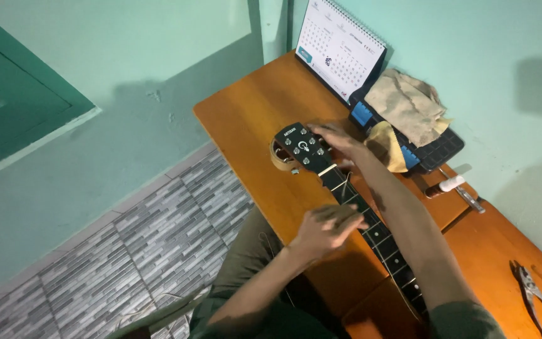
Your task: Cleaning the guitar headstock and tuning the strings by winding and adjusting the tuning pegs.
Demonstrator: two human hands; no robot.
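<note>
Our right hand (340, 139) grips one guitar headstock (301, 145); our left hand (329, 226) pinches over the fretboard (377, 235). One white calendar (340, 47) stands beyond, one pair of pliers (537, 295) rightward.

A guitar's black headstock (300, 145) with silver tuning pegs lies face up on a roll of tape, its dark fretted neck (374, 232) running diagonally back toward the person.
</note>
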